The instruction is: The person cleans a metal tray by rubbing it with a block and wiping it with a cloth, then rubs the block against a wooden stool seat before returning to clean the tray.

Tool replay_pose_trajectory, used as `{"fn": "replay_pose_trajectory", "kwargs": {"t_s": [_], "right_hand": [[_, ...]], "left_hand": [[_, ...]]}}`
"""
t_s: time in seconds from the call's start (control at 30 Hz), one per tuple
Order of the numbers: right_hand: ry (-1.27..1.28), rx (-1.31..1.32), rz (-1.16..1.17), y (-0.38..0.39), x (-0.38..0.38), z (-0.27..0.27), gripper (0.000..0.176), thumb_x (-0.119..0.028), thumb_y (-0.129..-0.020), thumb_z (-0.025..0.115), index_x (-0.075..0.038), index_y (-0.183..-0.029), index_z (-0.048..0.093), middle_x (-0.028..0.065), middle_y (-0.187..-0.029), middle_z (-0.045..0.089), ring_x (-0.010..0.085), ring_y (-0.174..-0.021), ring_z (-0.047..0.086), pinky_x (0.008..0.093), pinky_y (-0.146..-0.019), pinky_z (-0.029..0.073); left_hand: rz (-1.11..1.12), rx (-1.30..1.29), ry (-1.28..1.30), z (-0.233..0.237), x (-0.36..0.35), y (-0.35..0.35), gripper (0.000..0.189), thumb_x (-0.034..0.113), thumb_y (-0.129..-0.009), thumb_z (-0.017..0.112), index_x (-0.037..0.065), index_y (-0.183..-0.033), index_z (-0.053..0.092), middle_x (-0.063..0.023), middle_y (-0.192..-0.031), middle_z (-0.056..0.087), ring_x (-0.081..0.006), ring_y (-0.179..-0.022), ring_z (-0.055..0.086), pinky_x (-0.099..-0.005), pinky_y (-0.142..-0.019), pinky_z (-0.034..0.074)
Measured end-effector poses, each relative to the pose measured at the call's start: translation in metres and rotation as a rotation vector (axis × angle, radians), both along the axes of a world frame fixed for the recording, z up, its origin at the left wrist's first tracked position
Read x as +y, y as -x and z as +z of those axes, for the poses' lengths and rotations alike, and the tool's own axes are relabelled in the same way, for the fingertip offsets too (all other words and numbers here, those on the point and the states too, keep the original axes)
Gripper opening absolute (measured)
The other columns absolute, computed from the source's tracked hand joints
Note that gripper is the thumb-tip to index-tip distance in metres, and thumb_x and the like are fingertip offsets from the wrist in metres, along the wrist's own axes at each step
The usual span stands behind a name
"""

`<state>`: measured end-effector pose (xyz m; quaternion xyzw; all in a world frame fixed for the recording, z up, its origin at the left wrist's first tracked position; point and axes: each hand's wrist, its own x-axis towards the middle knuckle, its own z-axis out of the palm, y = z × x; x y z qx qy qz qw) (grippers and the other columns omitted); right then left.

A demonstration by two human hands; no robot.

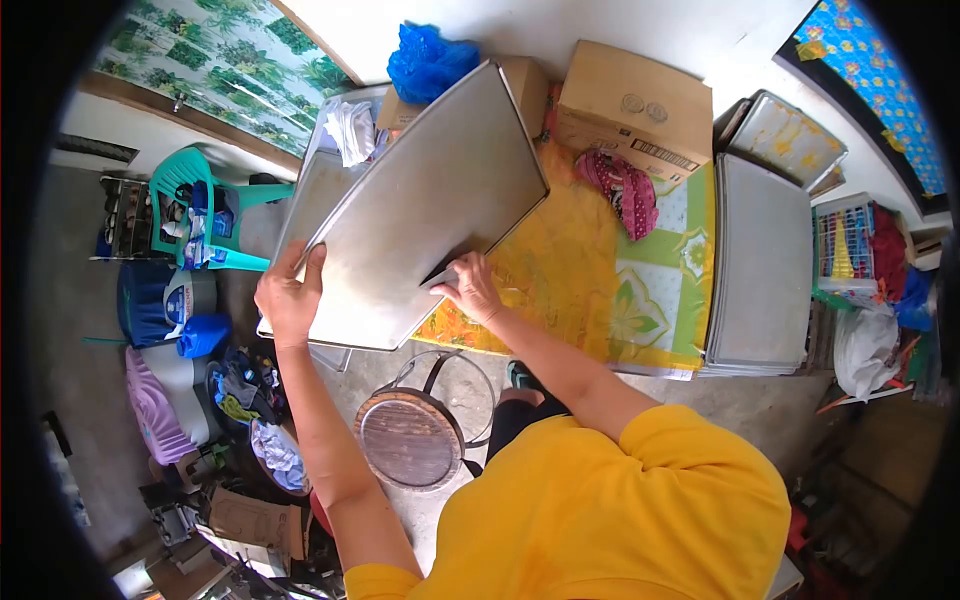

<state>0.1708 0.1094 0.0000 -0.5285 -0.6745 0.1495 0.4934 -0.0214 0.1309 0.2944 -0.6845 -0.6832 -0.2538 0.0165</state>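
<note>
A large flat metal tray (430, 190) is tilted up over the left part of the table. My left hand (290, 295) grips its left edge, thumb on the face and fingers behind the rim. Near the tray's lower right part, my right hand (470, 285) is closed on a small flat scraper-like piece, dark at one end, which touches the tray's face. Beneath lies a yellow-orange plastic cover (560, 270) on the table. Another tray (325, 190) is partly hidden behind the raised one.
A cardboard box (635, 100) and a pink patterned cloth (622, 190) sit at the back of the table. Stacked trays (762, 265) stand at the right. A blue plastic bag (430, 62) is behind the tray. On the floor are a round stool (408, 440) and a green chair (225, 205).
</note>
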Motion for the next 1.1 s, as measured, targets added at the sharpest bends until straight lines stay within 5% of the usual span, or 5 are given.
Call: {"fn": "replay_pose_trajectory", "kwargs": {"t_s": [0.27, 0.37, 0.4, 0.6, 1.1], "right_hand": [[0.157, 0.398, -0.412, -0.069, 0.055, 0.013, 0.06, -0.044, -0.066, 0.085, 0.0, -0.095, 0.057, 0.0172, -0.097, 0.059, 0.0347, -0.087, 0.057, 0.044, -0.08, 0.046], [0.491, 0.127, 0.135, 0.003, 0.013, 0.016, 0.075, -0.047, -0.064, 0.087, -0.004, -0.114, 0.051, 0.0186, -0.112, 0.053, 0.0371, -0.102, 0.05, 0.0454, -0.094, 0.039], [-0.056, -0.168, -0.022, 0.027, -0.005, 0.031, 0.074, -0.049, -0.056, 0.089, -0.008, -0.109, 0.057, 0.0154, -0.111, 0.055, 0.0364, -0.1, 0.05, 0.0438, -0.092, 0.039], [0.154, 0.794, -0.418, -0.059, 0.066, 0.025, 0.074, -0.041, -0.075, 0.081, 0.006, -0.118, 0.044, 0.0179, -0.112, 0.053, 0.0275, -0.1, 0.054, 0.0413, -0.088, 0.045], [0.03, 0.692, -0.457, -0.105, 0.143, 0.163, 0.081, -0.042, -0.071, 0.082, 0.003, -0.126, 0.044, 0.0209, -0.118, 0.052, 0.0348, -0.111, 0.052, 0.0445, -0.095, 0.043]], "left_hand": [[0.028, 0.009, 0.001, -0.004, 0.006, 0.006, 0.031, 0.041, -0.084, 0.072, 0.014, -0.098, 0.074, -0.0152, -0.08, 0.069, -0.0351, -0.074, 0.067, -0.0367, -0.067, 0.052], [0.031, 0.025, -0.013, -0.007, 0.011, 0.008, 0.033, 0.043, -0.084, 0.072, 0.014, -0.098, 0.073, -0.0146, -0.08, 0.069, -0.0352, -0.074, 0.067, -0.0368, -0.066, 0.052], [0.026, 0.011, -0.005, -0.008, 0.011, 0.008, 0.033, 0.044, -0.084, 0.072, 0.014, -0.098, 0.073, -0.0144, -0.08, 0.07, -0.0351, -0.074, 0.067, -0.0369, -0.066, 0.052], [-0.028, 0.035, -0.044, -0.001, 0.002, 0.002, 0.028, 0.039, -0.086, 0.069, 0.013, -0.095, 0.072, -0.0131, -0.08, 0.07, -0.035, -0.073, 0.068, -0.0375, -0.063, 0.052], [-0.072, 0.117, -0.168, 0.002, -0.012, -0.003, 0.024, 0.04, -0.087, 0.066, 0.017, -0.09, 0.071, -0.0102, -0.075, 0.07, -0.0338, -0.066, 0.067, -0.0411, -0.057, 0.05]]}}
